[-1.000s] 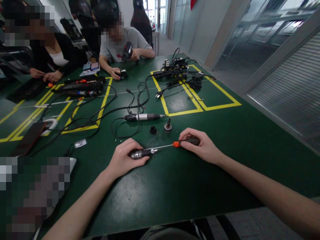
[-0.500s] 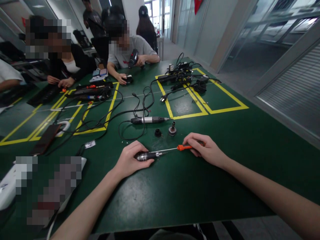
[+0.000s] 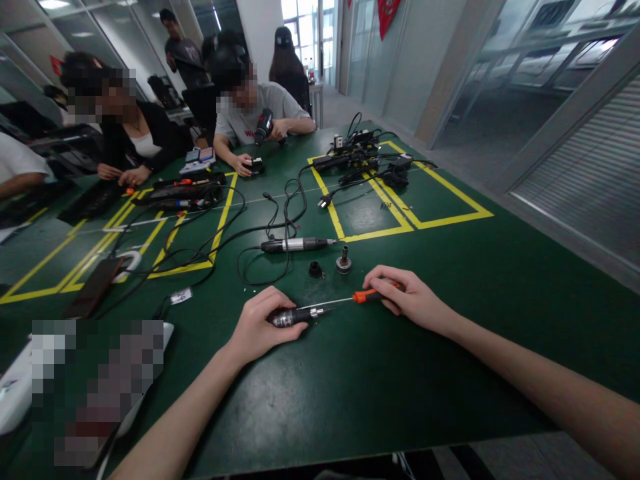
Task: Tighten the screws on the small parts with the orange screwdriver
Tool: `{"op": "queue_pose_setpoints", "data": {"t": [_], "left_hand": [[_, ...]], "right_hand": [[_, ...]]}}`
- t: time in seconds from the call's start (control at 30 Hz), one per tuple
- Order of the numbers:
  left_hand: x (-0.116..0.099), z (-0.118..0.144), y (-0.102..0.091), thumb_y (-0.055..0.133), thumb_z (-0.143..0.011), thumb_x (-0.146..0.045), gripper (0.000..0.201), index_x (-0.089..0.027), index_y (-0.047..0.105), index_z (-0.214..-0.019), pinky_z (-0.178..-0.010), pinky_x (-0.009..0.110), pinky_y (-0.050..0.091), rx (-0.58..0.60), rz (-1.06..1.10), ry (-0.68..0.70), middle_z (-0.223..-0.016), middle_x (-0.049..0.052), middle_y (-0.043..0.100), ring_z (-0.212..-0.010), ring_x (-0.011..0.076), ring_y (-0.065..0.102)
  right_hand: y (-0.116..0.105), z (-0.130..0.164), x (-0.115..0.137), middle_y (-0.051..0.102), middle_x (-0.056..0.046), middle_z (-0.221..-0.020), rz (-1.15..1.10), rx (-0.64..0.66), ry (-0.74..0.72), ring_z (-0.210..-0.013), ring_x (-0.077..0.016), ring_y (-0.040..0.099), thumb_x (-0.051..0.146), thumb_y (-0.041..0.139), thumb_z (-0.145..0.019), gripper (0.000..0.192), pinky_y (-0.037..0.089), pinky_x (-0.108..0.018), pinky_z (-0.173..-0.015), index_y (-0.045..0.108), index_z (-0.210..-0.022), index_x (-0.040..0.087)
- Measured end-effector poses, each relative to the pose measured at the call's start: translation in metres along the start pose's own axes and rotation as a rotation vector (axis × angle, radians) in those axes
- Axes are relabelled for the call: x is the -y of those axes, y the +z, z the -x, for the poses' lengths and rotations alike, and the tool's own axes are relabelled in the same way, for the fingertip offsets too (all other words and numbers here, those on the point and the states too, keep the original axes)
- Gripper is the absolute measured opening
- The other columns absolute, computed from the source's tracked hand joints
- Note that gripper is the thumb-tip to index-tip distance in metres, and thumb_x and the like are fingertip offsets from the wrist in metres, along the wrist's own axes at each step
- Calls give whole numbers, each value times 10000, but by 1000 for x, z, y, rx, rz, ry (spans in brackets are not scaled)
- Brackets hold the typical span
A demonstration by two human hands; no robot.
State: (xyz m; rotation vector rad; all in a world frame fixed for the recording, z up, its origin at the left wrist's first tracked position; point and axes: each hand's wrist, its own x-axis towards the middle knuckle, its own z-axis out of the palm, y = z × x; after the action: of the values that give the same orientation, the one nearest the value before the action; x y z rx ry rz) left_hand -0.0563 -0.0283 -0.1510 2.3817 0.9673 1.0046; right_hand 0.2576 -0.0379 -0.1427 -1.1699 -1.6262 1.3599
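Observation:
In my left hand [image 3: 260,325] lies a dark cylindrical tool part [image 3: 287,317] with a shiny metal tip, which points right. My fingers and thumb are closed around it just above the table. From the other side, my right hand [image 3: 400,293] grips the orange and black handle of a screwdriver [image 3: 361,296]. Its long thin shaft runs left to the dark part; the shaft's end is hidden at my left fingers. Just beyond my hands stand a small black cap-like piece [image 3: 315,270] and a round metal part [image 3: 344,262] with an upright stem.
A corded pen-shaped power tool [image 3: 300,245] lies farther back. Tangled black cables and plugs [image 3: 360,157] cover the yellow-taped area. At left are a power strip [image 3: 20,380] and a dark phone-like slab [image 3: 95,287]. Across the green table [image 3: 400,387], a person holds a drill [image 3: 263,125].
The screwdriver handle has turned slightly, showing more black. Both hands keep nearly the same place and grip. The view has shifted a little, and the drill across the table is tilted differently.

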Motion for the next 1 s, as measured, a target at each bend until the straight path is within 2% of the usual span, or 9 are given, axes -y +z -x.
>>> {"op": "queue_pose_setpoints", "data": {"t": [0.1, 0.2, 0.27, 0.4, 0.47, 0.7, 0.87, 1.0], "left_hand": [[0, 0, 0, 830, -826, -305, 195, -175, 686, -845, -645, 254, 518, 3, -2, -3, -791, 25, 703, -706, 157, 659], [0, 0, -1, 828, -827, -302, 193, -177, 681, -838, -647, 255, 516, 9, -2, -8, -789, 25, 701, -711, 158, 659], [0, 0, -1, 830, -824, -303, 196, -178, 678, -831, -644, 255, 514, 14, -1, -11, -785, 24, 698, -709, 158, 656], [0, 0, 0, 832, -817, -296, 194, -178, 679, -825, -636, 255, 509, 14, -3, -8, -779, 23, 692, -701, 157, 647], [0, 0, 0, 832, -816, -294, 193, -177, 678, -824, -635, 256, 510, 13, -1, -6, -782, 25, 693, -704, 159, 648], [1, 0, 1, 815, -833, -335, 206, -180, 678, -824, -645, 270, 515, 20, -30, -20, -793, 36, 702, -713, 167, 643], [1, -1, 1, 818, -829, -317, 200, -176, 676, -819, -638, 262, 500, 26, -37, -9, -794, 31, 700, -711, 163, 640], [0, -1, 0, 828, -817, -310, 199, -179, 678, -813, -622, 255, 505, 10, -33, -6, -777, 24, 697, -693, 158, 642]], "right_hand": [[0, -1, -2, 473, 77, -574, -6, -24, -15, -479, -104, 408, 581, 644, -940, 379, 330, -248, -482, 608, -939, 205], [-1, -3, 0, 596, 26, -741, 7, -77, -52, -587, -116, 501, 528, 751, -859, 361, 387, -253, -541, 619, -947, 204], [-1, -4, 1, 614, 9, -793, 23, -74, -53, -622, -121, 518, 537, 767, -840, 375, 403, -259, -565, 627, -934, 202], [-2, -5, 1, 467, 68, -569, -2, -2, 6, -476, -102, 399, 676, 599, -928, 483, 306, -251, -475, 623, -898, 195], [-2, -5, 0, 421, 86, -527, -5, -4, 19, -446, -96, 362, 700, 565, -937, 512, 267, -247, -456, 627, -906, 193], [0, -5, 0, 537, 52, -653, -58, -66, -57, -523, -99, 435, 566, 771, -830, 401, 339, -253, -505, 634, -929, 202], [1, -4, -1, 435, 85, -498, -19, -44, 8, -442, -103, 355, 663, 590, -932, 465, 272, -256, -461, 620, -907, 200], [1, -1, 3, 501, 64, -578, -35, -53, 13, -494, -115, 427, 598, 691, -889, 398, 336, -261, -493, 613, -931, 209]]}}
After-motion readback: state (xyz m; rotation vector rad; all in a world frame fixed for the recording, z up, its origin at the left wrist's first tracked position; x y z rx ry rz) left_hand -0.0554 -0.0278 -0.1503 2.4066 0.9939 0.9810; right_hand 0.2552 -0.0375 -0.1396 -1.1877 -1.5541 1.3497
